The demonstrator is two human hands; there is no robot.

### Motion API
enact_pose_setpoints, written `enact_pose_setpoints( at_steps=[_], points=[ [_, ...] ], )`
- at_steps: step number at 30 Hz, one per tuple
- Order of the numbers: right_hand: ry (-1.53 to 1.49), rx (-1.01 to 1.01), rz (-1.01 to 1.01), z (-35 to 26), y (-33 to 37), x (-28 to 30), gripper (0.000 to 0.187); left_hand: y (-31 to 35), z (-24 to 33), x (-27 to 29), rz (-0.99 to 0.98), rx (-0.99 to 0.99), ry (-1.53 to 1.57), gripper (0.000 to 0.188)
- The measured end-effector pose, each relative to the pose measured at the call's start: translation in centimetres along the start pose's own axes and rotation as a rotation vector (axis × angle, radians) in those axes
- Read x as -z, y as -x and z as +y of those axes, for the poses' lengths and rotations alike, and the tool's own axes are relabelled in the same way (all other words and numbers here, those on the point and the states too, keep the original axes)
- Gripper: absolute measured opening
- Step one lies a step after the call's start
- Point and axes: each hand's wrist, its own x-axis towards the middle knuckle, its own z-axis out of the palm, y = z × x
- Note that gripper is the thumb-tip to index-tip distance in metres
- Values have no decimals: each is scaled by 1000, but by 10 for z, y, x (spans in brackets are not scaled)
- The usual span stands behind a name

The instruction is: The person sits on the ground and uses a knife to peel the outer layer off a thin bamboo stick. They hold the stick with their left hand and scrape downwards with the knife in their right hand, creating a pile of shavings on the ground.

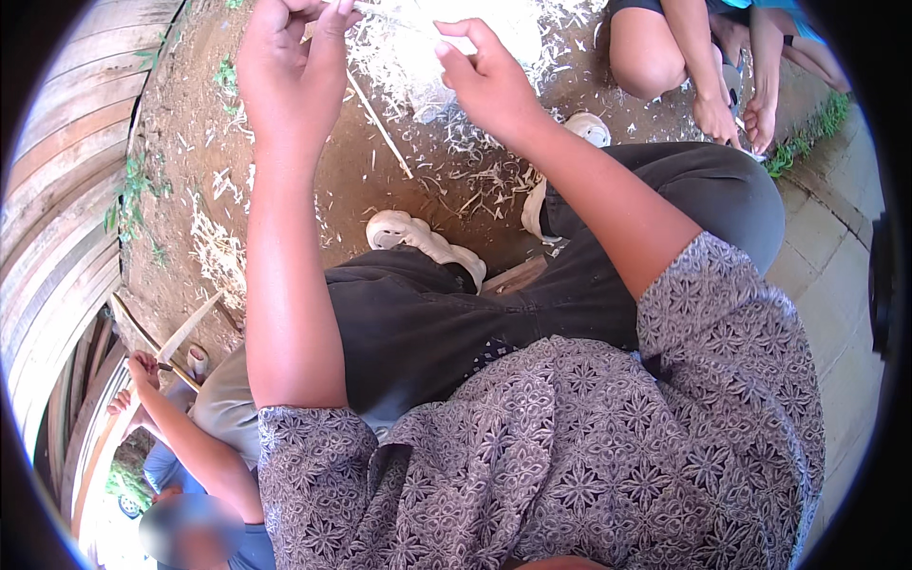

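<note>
My left hand (pixel 293 71) is raised at the top edge, its thumb and fingers pinched on a thin pale strip (pixel 366 9) that looks like bamboo or wood. The strip's far part fades into the glare. To the right, my right hand (pixel 494 84) has its thumb and index finger curled close together, pointing at the left hand. Anything between those fingertips is lost against the bright white ground. Beyond and below both hands lies a heap of white shavings (pixel 446 57).
A long thin stick (pixel 380 125) lies on the brown soil. More shavings (pixel 218 249) are scattered at left, beside a plank wall (pixel 71 142). At lower left a person's hand (pixel 142 369) holds a knife (pixel 188 325). Another person's hands (pixel 717 122) work at upper right, near paving (pixel 825 256).
</note>
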Motion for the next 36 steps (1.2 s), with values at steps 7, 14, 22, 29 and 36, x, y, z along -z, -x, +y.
enact_pose_setpoints(
  at_steps=[7, 14, 22, 29, 36],
  points=[
    [51, 36, -111, -20, 6, -8, 34, 0, 1, 0, -4, -3, 19, 9],
    [352, 9, 18, 64, -4, 10, 35, -3, 6, -1, -56, -37, -47, 9],
    [-70, 101, -127, -45, 0, -10, 21, 2, 15, -2, 4, 58, -33, 9],
    [299, -35, -80, 26, -3, 6, 32, 2, 21, -5, -45, 34, -89, 11],
    [115, -93, -18, 5, -7, 5, 32, -5, 11, -3, 33, 38, -49, 12]
  ],
)
